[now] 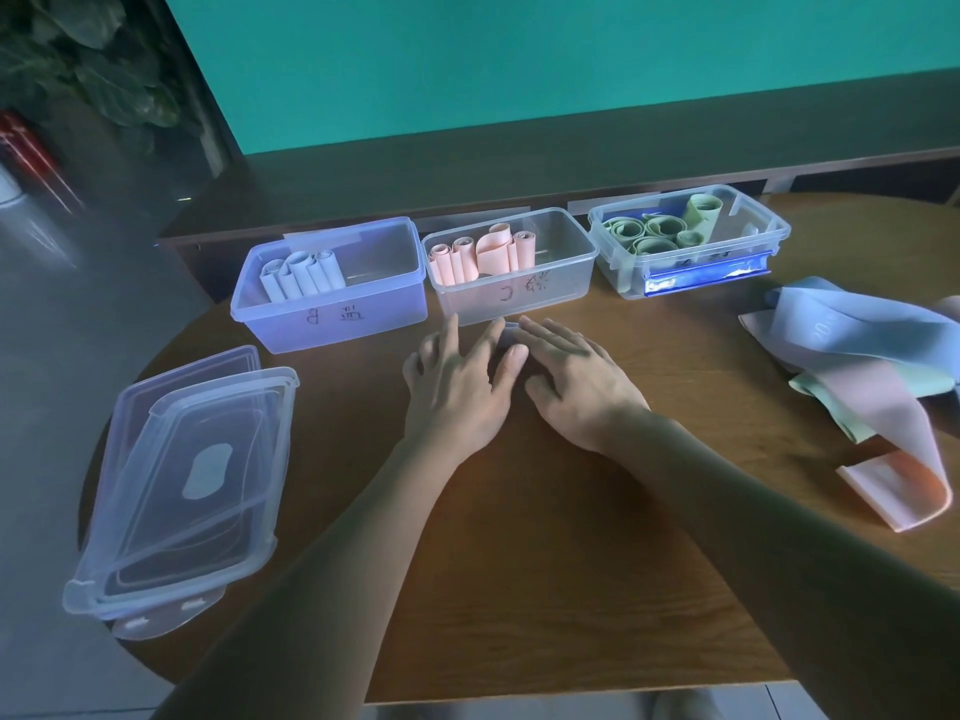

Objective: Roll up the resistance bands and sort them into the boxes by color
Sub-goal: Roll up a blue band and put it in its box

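before the pink box [511, 283] both hands — left [460, 392], right [574, 384] — press a blue band [508, 336], fingers straight

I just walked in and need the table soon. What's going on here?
A person is rolling a blue band on the table under the left hand and right hand. Three open boxes already hold blue, pink and green rolls. A loose pile of bands waits at right; stacked lids sit at left.

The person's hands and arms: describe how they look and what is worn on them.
Both forearms are bare as far as the picture shows, with no sleeves visible. The left hand and right hand wear no gloves; no rings, watch or bracelets are visible.
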Demonstrator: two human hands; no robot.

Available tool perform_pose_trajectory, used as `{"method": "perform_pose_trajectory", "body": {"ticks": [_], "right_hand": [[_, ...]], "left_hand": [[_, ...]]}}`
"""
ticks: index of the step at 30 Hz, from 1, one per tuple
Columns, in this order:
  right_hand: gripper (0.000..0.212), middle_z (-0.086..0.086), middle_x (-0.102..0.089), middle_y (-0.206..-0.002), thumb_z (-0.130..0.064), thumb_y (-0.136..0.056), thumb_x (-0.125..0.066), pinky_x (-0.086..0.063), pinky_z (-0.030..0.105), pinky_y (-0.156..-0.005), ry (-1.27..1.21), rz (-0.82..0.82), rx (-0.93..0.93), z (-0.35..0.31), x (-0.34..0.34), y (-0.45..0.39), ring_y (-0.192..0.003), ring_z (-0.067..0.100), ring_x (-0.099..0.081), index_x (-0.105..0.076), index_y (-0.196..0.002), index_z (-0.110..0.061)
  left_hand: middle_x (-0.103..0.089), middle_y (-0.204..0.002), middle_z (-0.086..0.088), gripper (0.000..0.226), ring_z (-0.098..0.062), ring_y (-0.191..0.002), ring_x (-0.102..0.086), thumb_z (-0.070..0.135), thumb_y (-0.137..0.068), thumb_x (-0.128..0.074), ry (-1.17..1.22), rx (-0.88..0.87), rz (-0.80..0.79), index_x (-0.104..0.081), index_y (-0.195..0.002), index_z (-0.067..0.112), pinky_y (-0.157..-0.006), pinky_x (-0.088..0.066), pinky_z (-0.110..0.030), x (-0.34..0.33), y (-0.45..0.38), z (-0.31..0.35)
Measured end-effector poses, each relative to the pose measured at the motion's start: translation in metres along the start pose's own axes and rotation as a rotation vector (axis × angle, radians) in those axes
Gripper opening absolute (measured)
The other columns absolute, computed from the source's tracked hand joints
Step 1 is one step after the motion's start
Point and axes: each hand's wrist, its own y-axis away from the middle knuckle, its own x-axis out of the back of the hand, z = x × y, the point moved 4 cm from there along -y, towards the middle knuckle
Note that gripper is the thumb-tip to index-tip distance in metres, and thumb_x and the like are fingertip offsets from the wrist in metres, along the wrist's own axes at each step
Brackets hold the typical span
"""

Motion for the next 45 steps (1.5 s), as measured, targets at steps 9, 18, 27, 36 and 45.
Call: {"method": "perform_pose_trajectory", "body": {"ticks": [9, 18, 27, 36, 45], "right_hand": [[0.068, -0.011, -0.033, -0.162, -0.039, -0.087, -0.030, -0.013, 0.043, -0.126, -0.049, 0.020, -0.035, 0.011, 0.002, -0.021, -0.153, 0.010, -0.018, -0.034, -0.154, -0.033], [0.046, -0.007, -0.047, -0.153, -0.040, -0.102, -0.050, -0.028, 0.043, -0.117, -0.019, 0.099, -0.073, 0.019, 0.003, -0.038, -0.141, 0.020, -0.037, -0.046, -0.147, -0.036], [0.032, -0.001, -0.062, -0.130, -0.025, -0.098, -0.061, -0.040, 0.044, -0.104, -0.168, 0.198, -0.100, 0.030, 0.005, -0.052, -0.120, 0.023, -0.047, -0.067, -0.129, -0.031], [0.029, -0.009, -0.066, -0.101, -0.035, -0.096, -0.059, -0.043, 0.031, -0.083, -0.227, 0.193, 0.021, 0.032, 0.001, -0.039, -0.093, 0.017, -0.052, -0.070, -0.123, -0.031], [0.033, -0.009, -0.070, -0.111, -0.037, -0.098, -0.050, -0.051, 0.035, -0.091, -0.355, 0.137, -0.045, 0.023, 0.015, 0.010, -0.101, 0.011, -0.062, -0.070, -0.121, -0.026]], "left_hand": [[-0.048, -0.119, -0.005, 0.044, -0.031, -0.112, -0.048, 0.050, -0.103, -0.036, -0.018, -0.084, 0.194, -0.047, -0.145, 0.041, -0.093, -0.044, -0.050, -0.003, -0.003, -0.003], [-0.055, -0.126, -0.009, 0.047, -0.029, -0.122, -0.049, 0.049, -0.106, -0.035, -0.032, -0.067, 0.127, -0.027, -0.152, 0.047, -0.101, -0.037, -0.050, -0.011, -0.018, -0.006], [-0.057, -0.112, -0.009, 0.044, -0.030, -0.111, -0.055, 0.038, -0.099, -0.058, 0.051, -0.130, 0.211, -0.052, -0.143, 0.036, -0.089, -0.050, -0.049, -0.009, -0.024, -0.006], [-0.058, -0.103, -0.011, 0.026, -0.030, -0.100, -0.056, 0.024, -0.086, -0.077, 0.155, -0.249, 0.328, -0.073, -0.111, 0.014, -0.082, -0.053, -0.040, -0.006, -0.023, -0.001], [-0.060, -0.105, -0.009, 0.039, -0.026, -0.090, -0.061, 0.041, -0.095, -0.059, 0.116, -0.434, 0.117, -0.066, -0.113, 0.007, -0.076, -0.055, -0.040, 0.001, 0.001, 0.008]]}}
